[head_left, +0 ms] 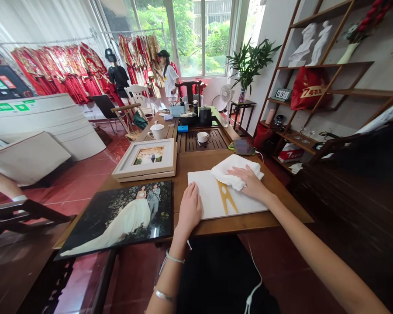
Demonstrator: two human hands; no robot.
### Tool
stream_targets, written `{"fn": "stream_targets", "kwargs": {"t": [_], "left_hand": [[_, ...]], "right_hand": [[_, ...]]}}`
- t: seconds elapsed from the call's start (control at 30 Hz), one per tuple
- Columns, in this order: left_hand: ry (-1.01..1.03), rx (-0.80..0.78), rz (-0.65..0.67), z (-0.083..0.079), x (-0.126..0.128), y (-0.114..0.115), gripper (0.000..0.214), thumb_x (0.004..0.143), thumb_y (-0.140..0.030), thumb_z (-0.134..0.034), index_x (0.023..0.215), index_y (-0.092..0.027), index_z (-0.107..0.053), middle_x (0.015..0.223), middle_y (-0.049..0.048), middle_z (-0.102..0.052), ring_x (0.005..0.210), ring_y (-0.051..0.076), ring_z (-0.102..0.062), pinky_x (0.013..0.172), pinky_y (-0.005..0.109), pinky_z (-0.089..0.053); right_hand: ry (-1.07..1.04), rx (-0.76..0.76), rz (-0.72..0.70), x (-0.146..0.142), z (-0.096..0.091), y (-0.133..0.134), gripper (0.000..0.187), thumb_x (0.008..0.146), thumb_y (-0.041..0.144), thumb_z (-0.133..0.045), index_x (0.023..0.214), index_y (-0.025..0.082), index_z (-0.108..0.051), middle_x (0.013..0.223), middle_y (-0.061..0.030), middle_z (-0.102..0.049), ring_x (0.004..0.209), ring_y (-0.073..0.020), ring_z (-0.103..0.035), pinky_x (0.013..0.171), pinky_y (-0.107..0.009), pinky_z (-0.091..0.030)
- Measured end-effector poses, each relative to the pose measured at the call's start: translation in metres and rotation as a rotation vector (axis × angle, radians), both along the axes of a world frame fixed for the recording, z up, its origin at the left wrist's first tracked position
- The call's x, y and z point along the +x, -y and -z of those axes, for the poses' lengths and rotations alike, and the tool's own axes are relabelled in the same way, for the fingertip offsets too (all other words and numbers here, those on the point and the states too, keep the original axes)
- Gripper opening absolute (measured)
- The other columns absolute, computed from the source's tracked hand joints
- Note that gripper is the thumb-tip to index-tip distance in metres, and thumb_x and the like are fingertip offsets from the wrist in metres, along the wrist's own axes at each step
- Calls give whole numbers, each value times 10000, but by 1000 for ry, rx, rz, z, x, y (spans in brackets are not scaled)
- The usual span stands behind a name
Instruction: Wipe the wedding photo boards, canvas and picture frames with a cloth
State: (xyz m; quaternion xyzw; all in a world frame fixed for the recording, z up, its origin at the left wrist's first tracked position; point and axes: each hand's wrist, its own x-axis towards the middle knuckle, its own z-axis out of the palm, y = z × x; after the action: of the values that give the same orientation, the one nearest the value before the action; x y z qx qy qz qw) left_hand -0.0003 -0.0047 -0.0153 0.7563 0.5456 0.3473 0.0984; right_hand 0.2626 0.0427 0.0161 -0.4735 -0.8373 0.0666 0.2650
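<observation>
white cloth (230,162) lies on a pale board (211,203) at the worktop's (196,162) near end, beneath a person's right hand (253,179), its fingers spread flat; before us onlookers, the left hand (190,204), fingers outstretched, rests on the board's left edge beside a glossy photo panel (131,213).

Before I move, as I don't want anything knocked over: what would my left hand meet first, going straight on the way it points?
Past the white panel, your left hand would probably first meet the slatted tea tray, the small cup roughly in line; depth is unclear.
</observation>
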Motion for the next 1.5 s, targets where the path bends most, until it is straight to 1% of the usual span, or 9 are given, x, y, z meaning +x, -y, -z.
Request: {"fn": "stream_targets", "kwargs": {"t": [0.27, 0.37, 0.5, 0.73, 0.87, 0.97, 1.07, 1.33, 1.5], "left_hand": [[-70, 3, 9, -2, 2, 1, 466, 916, -176, -316, 1342, -43, -448, 1441, 197, -434, 1375, 272, -357, 1141, 482, -318], [-78, -10, 11, -5, 3, 2, 464, 916, -180, -310, 1330, -37, -464, 1436, 199, -440, 1377, 274, -354, 1141, 478, -318], [-76, -16, 22, -7, 2, 1, 463, 914, -182, -311, 1328, -49, -470, 1430, 189, -451, 1371, 270, -363, 1143, 468, -315], [-64, -12, 40, -4, 0, 0, 458, 916, -197, -315, 1330, -76, -469, 1427, 173, -458, 1368, 258, -368, 1145, 461, -311], [-54, -5, 33, -3, 0, 0, 452, 918, -202, -322, 1333, -100, -468, 1426, 160, -463, 1366, 256, -370, 1140, 469, -316], [-56, -5, 26, -4, 1, 2, 455, 914, -190, -320, 1330, -82, -469, 1421, 172, -464, 1364, 263, -370, 1137, 473, -322], [-50, 3, 25, -5, 2, 3, 454, 911, -174, -322, 1333, -91, -468, 1424, 170, -462, 1362, 261, -374, 1133, 479, -328], [-45, -27, 28, -11, 3, 5, 458, 909, -159, -321, 1339, -81, -461, 1430, 174, -454, 1376, 258, -358, 1143, 464, -317], [-45, -44, 41, -11, 2, 6, 462, 915, -175, -320, 1341, -57, -453, 1439, 190, -436, 1387, 260, -339, 1154, 462, -297]], "right_hand": [[-81, -74, -172, 29, -6, 105, 455, 820, 202, -501, 1263, 282, -571, 1291, -48, -610, 1260, -269, -488, 1130, -579, -152], [-74, -96, -201, 44, -12, 124, 481, 837, 217, -527, 1311, 300, -529, 1300, -34, -604, 1246, -252, -505, 1129, -505, -242], [-83, -35, -71, 50, -12, 103, 460, 853, 248, -531, 1313, 264, -537, 1425, -61, -481, 1315, -258, -421, 1083, -434, -353], [46, -7, 98, 15, -4, 21, 569, 774, 186, -531, 1340, 246, -514, 1408, -97, -494, 1336, -319, -375, 1087, -591, -260], [108, -40, 153, -7, -11, 1, 686, 712, 87, -518, 1368, 281, -479, 1491, -58, -382, 1376, -351, -278, 1058, -650, -246], [164, -62, 87, -12, -13, 11, 767, 672, 40, -476, 1382, 328, -440, 1455, -24, -439, 1375, -333, -285, 1025, -729, -171], [163, -66, 11, -6, -13, 38, 772, 670, 48, -469, 1386, 334, -432, 1428, -25, -476, 1373, -309, -300, 1038, -714, -143], [164, -127, -177, 17, -19, 122, 529, 838, 262, -540, 1347, 392, -474, 1389, -5, -521, 1376, -303, -305, 1096, -639, -87], [107, -95, -69, 27, -10, 102, 549, 803, 184, -503, 1327, 347, -505, 1374, -19, -539, 1361, -286, -337, 1100, -628, -102]]}}
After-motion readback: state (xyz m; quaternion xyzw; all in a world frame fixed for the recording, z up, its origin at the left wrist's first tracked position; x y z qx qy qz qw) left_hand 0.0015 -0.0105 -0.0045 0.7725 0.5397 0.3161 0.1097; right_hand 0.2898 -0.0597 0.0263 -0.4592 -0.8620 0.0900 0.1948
